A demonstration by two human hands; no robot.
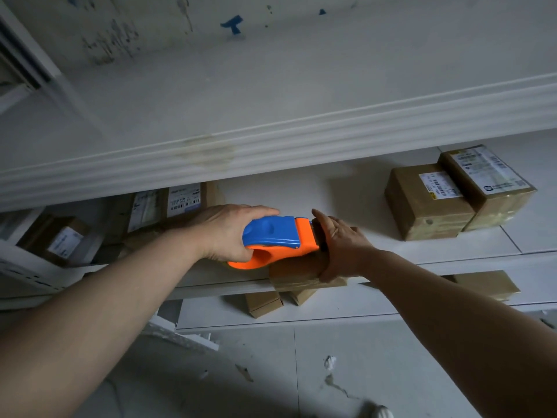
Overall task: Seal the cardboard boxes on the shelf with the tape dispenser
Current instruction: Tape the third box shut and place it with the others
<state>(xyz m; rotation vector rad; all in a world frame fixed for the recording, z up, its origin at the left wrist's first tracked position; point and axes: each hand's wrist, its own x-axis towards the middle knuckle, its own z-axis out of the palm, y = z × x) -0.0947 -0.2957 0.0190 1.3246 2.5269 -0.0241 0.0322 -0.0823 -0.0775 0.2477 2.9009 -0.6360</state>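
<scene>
While the right hand [340, 248] steadies the cardboard box [297, 271], the left hand's [229, 233] grip, wrapped round the tape dispenser [277, 241], draws tape across; both grips hold firm.

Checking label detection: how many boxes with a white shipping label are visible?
5. Two side by side at right, labelled box and taller box; two under the upper shelf lip, and; one far left. Others may be hidden.

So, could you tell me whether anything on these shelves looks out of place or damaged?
The shelf edge above the boxes carries a yellowish stain, and the small box under the right hand overhangs its shelf's front. Debris lies on the floor.
</scene>
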